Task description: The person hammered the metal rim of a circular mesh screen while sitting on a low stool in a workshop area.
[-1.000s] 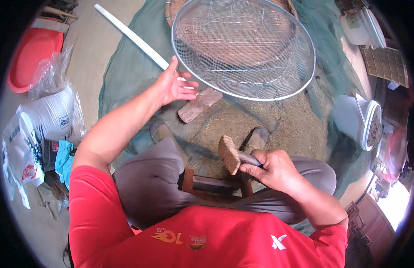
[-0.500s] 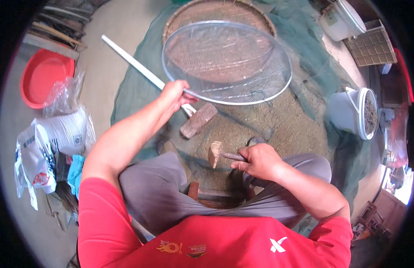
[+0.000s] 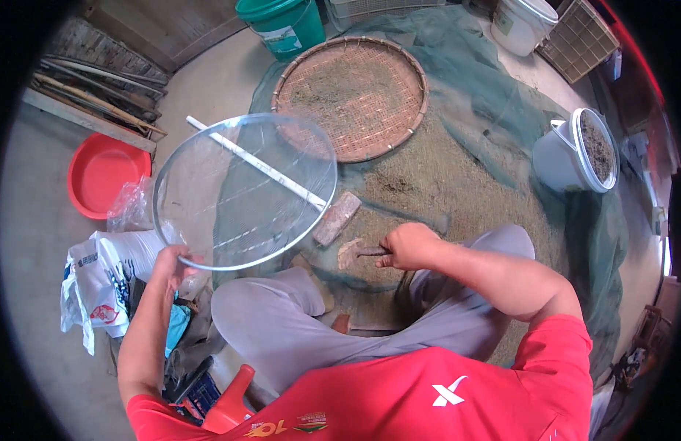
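My left hand (image 3: 176,264) grips the rim of a round wire mesh sieve (image 3: 245,213), holding it above the floor at my left. Through its mesh shows the white pole (image 3: 270,170) of a tool whose wooden block head (image 3: 337,218) rests on the ground. My right hand (image 3: 411,246) is closed round the dark handle of a small wooden-headed hand tool (image 3: 350,254), low in front of my knees. Beyond lies a round woven bamboo tray (image 3: 423,81) with bits of greenish plant matter on it. Fine brownish grain or seed (image 3: 428,198) is spread over a green net sheet (image 3: 487,154).
Buckets stand around: green (image 3: 289,33) at the back, white (image 3: 520,26) far right, and a white one (image 3: 575,158) with dark loose material at right. To the left are a red basin (image 3: 109,176) and white bags (image 3: 98,275). A crate (image 3: 579,40) leans at far right.
The sieve has swung left from over the bamboo tray, carried by my left hand. My right hand, still holding the small tool, has shifted slightly left and up. The view has also moved.
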`<state>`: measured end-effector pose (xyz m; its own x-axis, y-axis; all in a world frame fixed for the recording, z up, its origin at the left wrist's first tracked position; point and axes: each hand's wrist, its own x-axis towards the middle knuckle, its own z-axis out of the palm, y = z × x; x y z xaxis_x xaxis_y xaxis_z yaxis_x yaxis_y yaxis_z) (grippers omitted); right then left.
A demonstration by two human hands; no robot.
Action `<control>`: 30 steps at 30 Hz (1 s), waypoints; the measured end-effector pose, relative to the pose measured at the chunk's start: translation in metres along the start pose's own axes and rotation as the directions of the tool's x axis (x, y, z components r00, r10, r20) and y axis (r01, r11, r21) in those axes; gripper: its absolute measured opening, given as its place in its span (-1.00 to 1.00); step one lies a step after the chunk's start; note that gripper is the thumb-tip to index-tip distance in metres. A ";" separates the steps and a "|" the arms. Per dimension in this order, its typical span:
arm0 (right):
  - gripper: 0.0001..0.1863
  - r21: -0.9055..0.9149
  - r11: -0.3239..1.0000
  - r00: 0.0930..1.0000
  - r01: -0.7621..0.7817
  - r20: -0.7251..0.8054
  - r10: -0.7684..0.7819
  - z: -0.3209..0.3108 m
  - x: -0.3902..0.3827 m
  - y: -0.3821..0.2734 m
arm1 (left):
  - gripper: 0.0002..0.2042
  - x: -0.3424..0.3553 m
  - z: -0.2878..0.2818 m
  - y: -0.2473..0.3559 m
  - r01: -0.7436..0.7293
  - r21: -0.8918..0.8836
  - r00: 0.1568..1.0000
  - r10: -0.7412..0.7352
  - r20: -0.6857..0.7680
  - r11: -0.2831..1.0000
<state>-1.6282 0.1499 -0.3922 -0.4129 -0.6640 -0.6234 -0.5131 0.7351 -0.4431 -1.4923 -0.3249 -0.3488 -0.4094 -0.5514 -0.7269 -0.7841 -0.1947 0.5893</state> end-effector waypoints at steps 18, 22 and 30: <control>-0.53 0.076 0.996 0.995 -0.041 -0.082 0.047 -0.011 -0.003 0.011 | -0.94 0.024 0.033 -0.044 -0.111 -0.004 0.991 0.111 0.080 0.994; -0.54 0.070 0.996 0.995 -0.058 -0.081 0.064 -0.012 -0.002 0.009 | -0.95 0.029 0.051 -0.047 -0.152 -0.015 0.984 0.153 0.091 0.988; -0.52 -0.018 0.995 0.993 -0.094 -0.074 0.093 -0.005 0.006 0.019 | -0.87 0.046 0.128 -0.025 -0.130 -0.063 0.959 0.141 0.244 0.990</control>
<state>-1.6439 0.1591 -0.4007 -0.5135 -0.6012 -0.6123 -0.4851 0.7919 -0.3708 -1.5513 -0.2416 -0.4418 -0.6173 -0.3584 -0.7003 -0.6935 -0.1722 0.6995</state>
